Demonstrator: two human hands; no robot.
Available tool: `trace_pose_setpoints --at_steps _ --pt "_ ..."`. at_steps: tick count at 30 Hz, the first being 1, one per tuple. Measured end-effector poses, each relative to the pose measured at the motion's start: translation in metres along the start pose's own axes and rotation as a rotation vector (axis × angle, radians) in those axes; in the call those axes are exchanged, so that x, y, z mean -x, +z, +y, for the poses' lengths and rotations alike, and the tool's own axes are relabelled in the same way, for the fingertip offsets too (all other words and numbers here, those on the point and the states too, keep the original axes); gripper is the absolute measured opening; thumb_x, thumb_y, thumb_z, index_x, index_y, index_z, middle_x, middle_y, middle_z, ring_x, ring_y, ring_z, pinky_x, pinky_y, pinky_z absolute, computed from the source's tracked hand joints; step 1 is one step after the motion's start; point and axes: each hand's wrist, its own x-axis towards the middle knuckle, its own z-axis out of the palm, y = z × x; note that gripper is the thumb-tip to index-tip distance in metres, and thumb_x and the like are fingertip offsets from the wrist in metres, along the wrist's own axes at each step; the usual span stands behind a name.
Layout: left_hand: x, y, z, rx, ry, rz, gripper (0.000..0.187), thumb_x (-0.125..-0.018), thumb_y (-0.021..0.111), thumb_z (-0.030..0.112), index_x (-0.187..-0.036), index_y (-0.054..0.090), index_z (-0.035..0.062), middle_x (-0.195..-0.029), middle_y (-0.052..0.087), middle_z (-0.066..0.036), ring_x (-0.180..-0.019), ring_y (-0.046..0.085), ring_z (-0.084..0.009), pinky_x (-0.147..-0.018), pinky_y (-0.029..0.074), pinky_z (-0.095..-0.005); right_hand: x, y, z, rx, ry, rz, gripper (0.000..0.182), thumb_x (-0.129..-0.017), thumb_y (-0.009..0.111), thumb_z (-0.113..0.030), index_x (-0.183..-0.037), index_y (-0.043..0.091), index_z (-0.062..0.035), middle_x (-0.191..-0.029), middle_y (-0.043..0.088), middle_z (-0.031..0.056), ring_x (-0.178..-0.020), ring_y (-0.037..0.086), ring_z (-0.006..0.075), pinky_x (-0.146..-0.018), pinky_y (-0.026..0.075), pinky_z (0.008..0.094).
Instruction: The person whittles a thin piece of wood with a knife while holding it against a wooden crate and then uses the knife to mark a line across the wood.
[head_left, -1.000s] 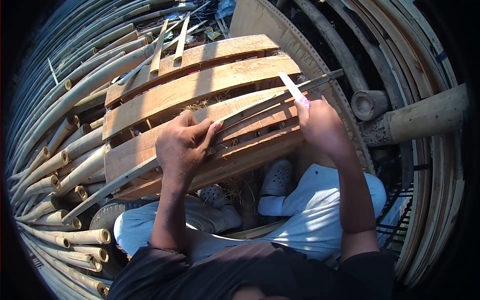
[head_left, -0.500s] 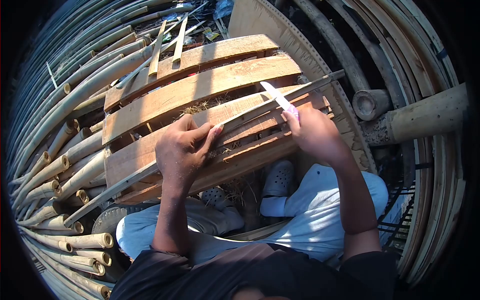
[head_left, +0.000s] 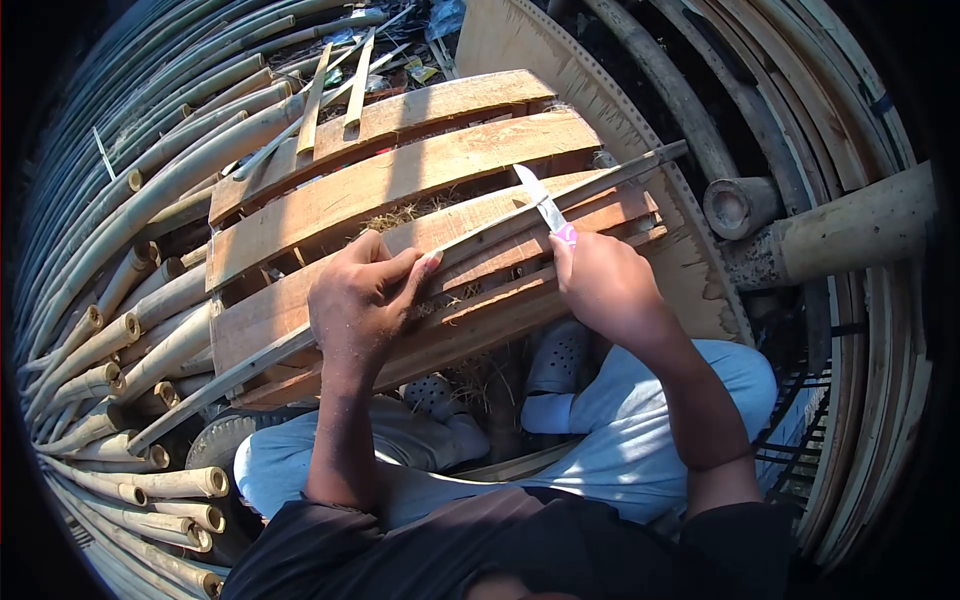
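Observation:
A long thin bamboo strip (head_left: pixel 500 226) lies slantwise across a wooden pallet (head_left: pixel 400 180) in front of my knees. My left hand (head_left: pixel 362 295) presses down on the strip near its middle, fingers curled over it. My right hand (head_left: pixel 607 288) grips a knife (head_left: pixel 541 203) with a pink handle; the pale blade points up and left and rests against the strip's upper edge, to the right of my left hand.
Cut bamboo poles (head_left: pixel 130 330) are stacked at the left, open ends toward me. Short split slats (head_left: pixel 335 85) lie on the pallet's far end. Thick bamboo stubs (head_left: pixel 740 207) and curved poles stand at the right. My grey clogs (head_left: pixel 555 355) rest under the pallet.
My right hand has drawn the knife left and toward me along the strip, closer to my left hand. My left hand and the strip have stayed put.

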Motion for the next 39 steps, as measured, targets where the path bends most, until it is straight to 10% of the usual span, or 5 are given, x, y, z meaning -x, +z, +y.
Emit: trace_pose_setpoints --at_steps 16,19,27,28,39 --pt "0.001 0.000 0.001 -0.028 0.021 0.003 0.020 -0.088 0.083 0.033 -0.097 0.083 0.0151 -0.068 0.047 -0.004 -0.060 0.050 -0.0182 -0.056 0.038 -0.0357 -0.002 0.003 0.016 0.029 -0.212 0.111 0.049 -0.107 0.051 -0.040 -0.080 0.073 -0.0065 -0.073 0.073 0.0165 -0.073 0.075 0.0328 -0.069 0.060 0.0488" --pt "0.002 -0.001 0.002 -0.079 0.041 -0.002 0.020 -0.088 0.083 0.033 -0.097 0.083 0.0149 -0.068 0.047 -0.005 -0.060 0.050 -0.0184 -0.056 0.039 -0.0357 -0.025 -0.025 0.038 -0.026 -0.005 0.235 0.048 -0.107 0.051 -0.037 -0.085 0.073 -0.0003 -0.076 0.071 0.0241 -0.070 0.071 0.0427 -0.068 0.058 0.0526" --pt "0.004 0.000 0.003 -0.063 0.034 0.005 0.020 -0.087 0.084 0.032 -0.097 0.083 0.0150 -0.068 0.046 -0.006 -0.059 0.050 -0.0183 -0.056 0.038 -0.0357 -0.031 -0.009 0.041 0.011 -0.025 0.223 0.051 -0.107 0.054 -0.039 -0.078 0.072 -0.0011 -0.074 0.069 0.0242 -0.065 0.071 0.0366 -0.057 0.058 0.0410" --pt "0.001 0.000 0.004 -0.084 0.051 0.006 0.020 -0.087 0.083 0.032 -0.097 0.083 0.0151 -0.067 0.046 -0.006 -0.059 0.049 -0.0181 -0.056 0.038 -0.0355 -0.007 0.005 0.026 0.170 -0.346 0.356 0.050 -0.106 0.054 -0.040 -0.083 0.072 -0.0001 -0.077 0.070 0.0247 -0.069 0.072 0.0376 -0.061 0.058 0.0457" --pt "0.001 -0.001 0.003 -0.058 0.014 -0.051 0.021 -0.090 0.079 0.040 -0.090 0.081 0.0193 -0.071 0.052 -0.003 -0.064 0.056 -0.0215 -0.058 0.043 -0.0391 -0.015 -0.004 0.025 -0.056 -0.192 0.152 0.050 -0.106 0.053 -0.038 -0.081 0.071 0.0014 -0.072 0.069 0.0239 -0.067 0.070 0.0429 -0.064 0.057 0.0516"
